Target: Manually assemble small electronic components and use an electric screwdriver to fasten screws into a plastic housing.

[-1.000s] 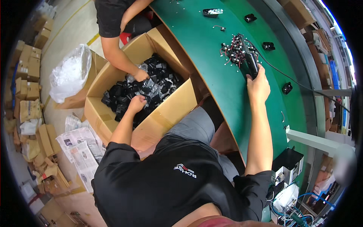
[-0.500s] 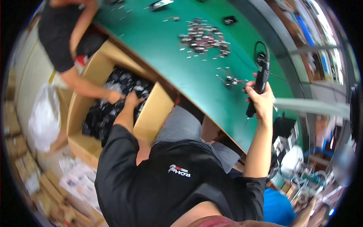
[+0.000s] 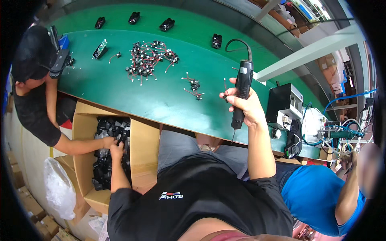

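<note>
In the head view, the right hand (image 3: pixel 243 105) was closed around a black electric screwdriver (image 3: pixel 240 93) right of the middle, tip down over the green desk (image 3: pixel 161 98). At the lower left, the left hand (image 3: pixel 116 149) reached into a cardboard box (image 3: pixel 144 144) of black parts (image 3: pixel 106 160); I could not tell its grip. Another person's hand (image 3: pixel 108 141) was beside it.

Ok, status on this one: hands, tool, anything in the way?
Right hand gripping electric screwdriver, bit down. Left hand in cardboard box among black parts. Co-worker's hand beside it in the box.
</note>
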`<state>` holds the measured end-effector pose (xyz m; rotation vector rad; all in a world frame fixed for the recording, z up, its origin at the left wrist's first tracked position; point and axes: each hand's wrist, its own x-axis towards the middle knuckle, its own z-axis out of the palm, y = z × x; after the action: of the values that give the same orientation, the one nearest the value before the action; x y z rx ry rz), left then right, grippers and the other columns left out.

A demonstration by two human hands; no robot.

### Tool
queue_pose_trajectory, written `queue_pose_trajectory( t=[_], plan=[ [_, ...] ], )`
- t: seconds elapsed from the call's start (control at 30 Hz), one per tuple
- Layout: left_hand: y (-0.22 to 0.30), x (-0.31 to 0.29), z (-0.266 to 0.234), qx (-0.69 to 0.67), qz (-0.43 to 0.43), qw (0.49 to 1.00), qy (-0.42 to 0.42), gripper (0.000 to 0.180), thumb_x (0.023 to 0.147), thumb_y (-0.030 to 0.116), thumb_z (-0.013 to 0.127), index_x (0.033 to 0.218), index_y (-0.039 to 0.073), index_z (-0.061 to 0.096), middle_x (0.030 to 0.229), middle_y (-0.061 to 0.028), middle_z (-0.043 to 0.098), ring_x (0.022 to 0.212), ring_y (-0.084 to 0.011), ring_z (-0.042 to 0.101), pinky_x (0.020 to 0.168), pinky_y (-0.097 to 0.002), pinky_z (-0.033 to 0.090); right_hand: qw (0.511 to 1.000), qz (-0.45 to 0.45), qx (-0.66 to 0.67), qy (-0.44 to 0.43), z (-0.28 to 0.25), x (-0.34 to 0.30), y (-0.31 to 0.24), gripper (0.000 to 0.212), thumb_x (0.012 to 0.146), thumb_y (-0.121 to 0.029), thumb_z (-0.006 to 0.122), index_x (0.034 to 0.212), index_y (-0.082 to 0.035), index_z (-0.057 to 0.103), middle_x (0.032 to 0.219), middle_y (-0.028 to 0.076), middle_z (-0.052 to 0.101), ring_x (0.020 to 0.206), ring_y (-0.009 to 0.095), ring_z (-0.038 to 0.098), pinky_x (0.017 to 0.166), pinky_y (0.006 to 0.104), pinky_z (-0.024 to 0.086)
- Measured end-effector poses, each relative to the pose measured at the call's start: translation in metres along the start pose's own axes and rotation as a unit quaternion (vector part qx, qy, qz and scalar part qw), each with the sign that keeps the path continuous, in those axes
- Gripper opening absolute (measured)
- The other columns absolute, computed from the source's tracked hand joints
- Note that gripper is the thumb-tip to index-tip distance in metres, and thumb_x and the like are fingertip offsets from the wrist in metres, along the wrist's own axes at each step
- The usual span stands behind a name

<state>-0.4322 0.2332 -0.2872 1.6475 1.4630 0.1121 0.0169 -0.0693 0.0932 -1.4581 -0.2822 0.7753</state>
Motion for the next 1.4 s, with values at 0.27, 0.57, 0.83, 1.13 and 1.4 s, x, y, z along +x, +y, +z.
queue_pose_trajectory(
  t=[0.27, 0.57, 0.83, 1.13, 1.4],
  plan=[
    [0.175, -0.162, -0.058, -0.564, 0.095, 0.818, -0.062, 0.052, 0.102, 0.036, 0.050, 0.142, 0.003, 0.046, 0.122, -0.0084, 0.060, 0.095, -0.0169, 0.059, 0.074, -0.0295, 0.049, 0.997, -0.064, 0.048, 0.009, -0.019, -0.052, -0.011, 0.066, 0.075, 0.003, 0.077, 0.134, 0.000, 0.047, 0.087, 0.006, 0.066, 0.097, 0.030, 0.071, 0.055, 0.0261, 0.056],
    [0.383, -0.224, 0.075, -0.349, 0.399, 0.776, -0.342, 0.080, 0.079, 0.025, 0.083, 0.144, 0.004, 0.042, 0.119, -0.0079, 0.055, 0.108, -0.0170, 0.055, 0.089, -0.0299, 0.050, 0.984, -0.172, 0.016, 0.037, -0.055, -0.100, -0.010, 0.066, 0.074, 0.005, 0.079, 0.133, 0.002, 0.047, 0.088, 0.009, 0.066, 0.080, 0.016, 0.066, 0.056, 0.0246, 0.055],
    [0.442, -0.271, 0.156, -0.333, 0.517, 0.684, -0.393, 0.069, 0.068, 0.008, 0.090, 0.121, 0.005, 0.046, 0.123, -0.0159, 0.058, 0.114, -0.0251, 0.059, 0.099, -0.0374, 0.048, 0.978, -0.173, 0.038, 0.108, -0.069, -0.130, -0.001, 0.058, 0.079, 0.007, 0.074, 0.131, 0.000, 0.049, 0.090, 0.008, 0.066, 0.082, 0.011, 0.064, 0.065, 0.0226, 0.053],
    [0.435, -0.290, 0.180, -0.272, 0.633, 0.700, -0.186, 0.068, 0.070, -0.003, 0.086, 0.116, 0.008, 0.038, 0.130, -0.0265, 0.052, 0.123, -0.0349, 0.055, 0.097, -0.0423, 0.051, 0.972, -0.168, 0.032, 0.162, -0.064, -0.118, 0.019, 0.048, 0.082, 0.009, 0.072, 0.124, 0.001, 0.049, 0.087, 0.010, 0.066, 0.070, 0.012, 0.064, 0.060, 0.0246, 0.054],
    [0.432, -0.284, 0.179, -0.212, 0.688, 0.687, -0.101, 0.069, 0.070, -0.003, 0.086, 0.118, 0.008, 0.037, 0.132, -0.0277, 0.049, 0.118, -0.0338, 0.058, 0.089, -0.0392, 0.053, 0.970, -0.171, 0.024, 0.172, -0.057, -0.110, 0.028, 0.033, 0.083, 0.003, 0.073, 0.110, 0.001, 0.055, 0.084, 0.008, 0.070, 0.072, 0.011, 0.066, 0.064, 0.0267, 0.055]
  ],
)
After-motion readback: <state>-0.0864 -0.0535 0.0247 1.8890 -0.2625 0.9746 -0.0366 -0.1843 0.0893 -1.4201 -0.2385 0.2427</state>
